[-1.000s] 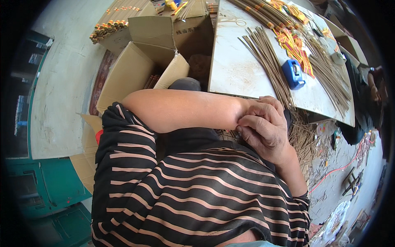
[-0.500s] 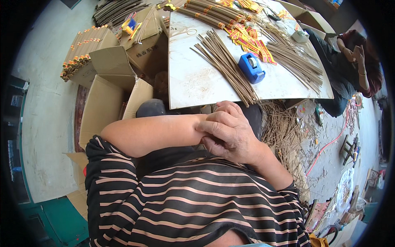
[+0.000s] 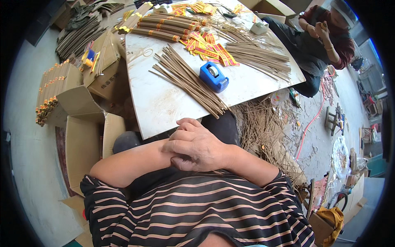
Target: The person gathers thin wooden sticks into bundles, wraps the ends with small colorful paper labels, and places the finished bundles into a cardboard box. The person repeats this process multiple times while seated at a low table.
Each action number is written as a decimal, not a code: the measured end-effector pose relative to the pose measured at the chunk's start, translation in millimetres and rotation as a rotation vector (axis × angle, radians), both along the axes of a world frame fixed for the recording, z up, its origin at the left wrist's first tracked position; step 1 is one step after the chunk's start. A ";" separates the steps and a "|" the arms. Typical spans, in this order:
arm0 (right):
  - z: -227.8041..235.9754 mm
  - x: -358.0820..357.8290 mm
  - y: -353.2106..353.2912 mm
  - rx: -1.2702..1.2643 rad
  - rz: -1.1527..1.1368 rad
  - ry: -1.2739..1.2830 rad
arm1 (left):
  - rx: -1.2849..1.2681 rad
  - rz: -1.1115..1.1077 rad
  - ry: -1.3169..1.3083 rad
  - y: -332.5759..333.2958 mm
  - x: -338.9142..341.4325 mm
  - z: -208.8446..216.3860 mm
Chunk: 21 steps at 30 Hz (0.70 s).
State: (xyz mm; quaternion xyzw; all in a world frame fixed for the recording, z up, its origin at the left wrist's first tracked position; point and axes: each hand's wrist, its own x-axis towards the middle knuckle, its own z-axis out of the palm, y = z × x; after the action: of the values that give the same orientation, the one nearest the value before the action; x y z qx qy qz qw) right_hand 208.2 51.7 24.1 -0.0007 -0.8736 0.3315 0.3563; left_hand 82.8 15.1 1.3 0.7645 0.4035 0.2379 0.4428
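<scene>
My right hand [image 3: 195,146] lies across my left wrist, its fingers curled over it. My left forearm [image 3: 133,160] comes in from the left, and my left hand is hidden beneath the right one. Both arms rest in front of my striped shirt, just short of the white table [image 3: 158,111]. Nearest to my hands on the table is a loose fan of thin brown incense sticks [image 3: 187,80], its near ends at the edge. A blue tape dispenser [image 3: 214,77] stands beside these sticks. Red and yellow paper labels [image 3: 210,49] are scattered behind it.
More loose sticks [image 3: 259,58] and wrapped bundles [image 3: 164,26] lie on the table. An open cardboard box [image 3: 84,144] stands left, near stacked bundles [image 3: 51,92]. Broken sticks [image 3: 263,131] litter the floor at right. Another person [image 3: 329,39] sits beyond the table's right side.
The whole view has turned, so the table and boxes appear farther left and more of the right side shows. My hands stay together in the same pose.
</scene>
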 end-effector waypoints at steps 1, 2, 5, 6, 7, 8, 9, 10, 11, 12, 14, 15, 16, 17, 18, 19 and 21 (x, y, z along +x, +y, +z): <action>-0.3 -0.4 2.8 0.007 0.003 -0.004 | 0.007 0.005 0.000 2.2 -0.2 -1.8; -0.6 -0.5 6.1 0.013 0.006 -0.009 | 0.018 0.009 -0.003 5.1 -1.6 -3.6; 2.1 2.8 22.0 0.003 0.062 -0.043 | 0.106 0.055 -0.060 7.1 -3.2 -11.6; 1.5 3.5 29.5 0.003 0.079 -0.045 | 0.185 0.087 -0.107 5.0 -3.8 -15.3; 0.6 8.2 41.1 0.036 0.064 -0.091 | 0.212 0.103 -0.087 8.2 -5.7 -17.5; -2.0 14.0 54.2 0.036 -0.017 -0.075 | 0.188 0.097 0.003 17.1 -6.2 -18.6; -6.7 23.3 71.1 -0.002 -0.085 -0.117 | -0.084 0.054 0.249 35.9 -3.8 -8.3; -13.4 35.9 87.3 -0.097 -0.221 -0.180 | 0.366 -0.033 0.317 37.3 -14.2 -11.1; -22.1 47.7 105.8 -0.266 -0.339 -0.233 | 0.355 0.089 0.248 38.6 -21.4 -8.7; -27.9 59.0 128.8 -0.301 -0.461 -0.238 | 0.341 0.207 0.177 40.7 -26.8 -4.6; -45.8 82.8 180.5 -0.091 -0.773 -0.460 | 0.068 0.397 -0.033 45.2 -35.7 -8.9; -57.8 96.1 203.8 -0.004 -0.864 -0.583 | -0.073 0.484 -0.137 49.6 -39.9 -13.1; -66.3 109.2 223.9 0.087 -0.955 -0.709 | -0.142 0.519 -0.227 54.0 -44.0 -17.7; -76.4 120.5 244.9 0.131 -0.985 -0.825 | -0.211 0.556 -0.315 58.6 -47.5 -24.8; -82.5 125.4 262.9 0.176 -1.003 -0.939 | -0.280 0.602 -0.401 61.7 -51.4 -30.4; -77.7 124.9 272.9 0.167 -0.998 -1.033 | -0.278 0.622 -0.426 65.7 -55.8 -32.3; -82.2 125.8 298.1 0.189 -1.003 -1.132 | -0.292 0.667 -0.504 69.2 -65.5 -36.7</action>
State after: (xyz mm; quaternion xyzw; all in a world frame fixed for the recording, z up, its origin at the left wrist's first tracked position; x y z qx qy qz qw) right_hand 334.0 349.8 -58.1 -0.5370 -0.8427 0.0028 -0.0397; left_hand 17.3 84.3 -35.4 0.4402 0.5367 0.4874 0.5298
